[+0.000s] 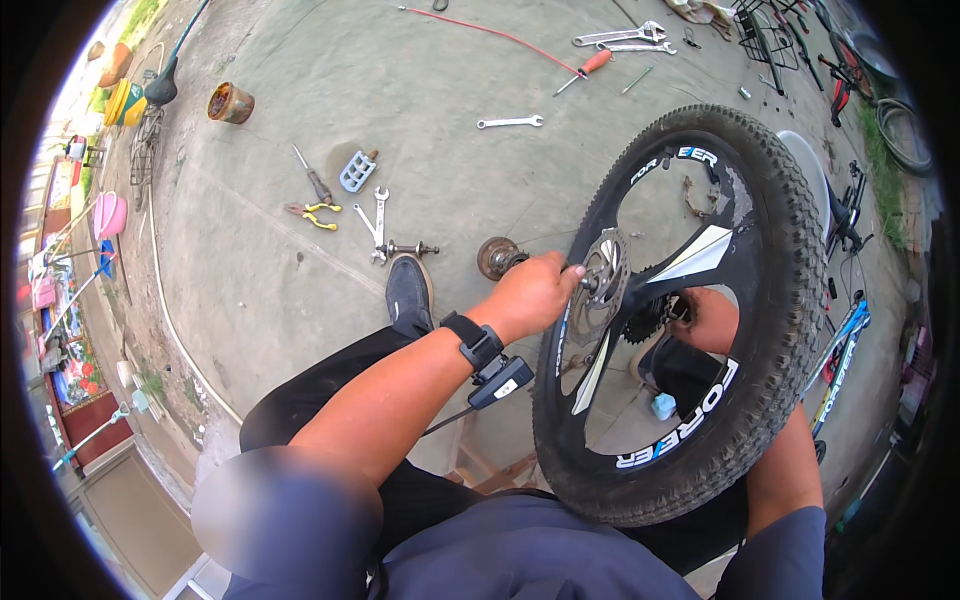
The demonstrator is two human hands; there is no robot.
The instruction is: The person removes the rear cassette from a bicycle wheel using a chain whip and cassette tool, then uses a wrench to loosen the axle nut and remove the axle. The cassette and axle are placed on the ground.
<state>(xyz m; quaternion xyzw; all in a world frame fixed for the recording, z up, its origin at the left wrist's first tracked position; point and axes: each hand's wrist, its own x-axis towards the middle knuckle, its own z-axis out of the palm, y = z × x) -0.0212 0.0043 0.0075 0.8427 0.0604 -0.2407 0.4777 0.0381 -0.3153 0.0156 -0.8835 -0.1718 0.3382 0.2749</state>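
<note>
A black bicycle wheel [795,235] with a knobbly tyre and broad white-marked spokes stands upright, tilted, against my lap. My left hand [530,293] is closed, thumb and fingers pinching the axle end [590,283] at the hub, beside the silver disc brake rotor [612,262]. Through the gap between the spokes I see my right hand [708,320] on the wheel's far side, by the dark sprockets [650,318]. Its fingers are curled in at the hub; what they grip is hidden. A loose axle [412,248] lies by my shoe, and a rusty round hub part [498,257] lies nearer the wheel.
On the concrete lie pliers [318,214], a screwdriver [315,180], a pedal [358,171], wrenches [378,222], another wrench [510,122], a red-handled screwdriver [597,62] and an adjustable wrench [630,35]. A rusty tin [230,103] stands far left. Bicycle parts [845,345] lie along the right.
</note>
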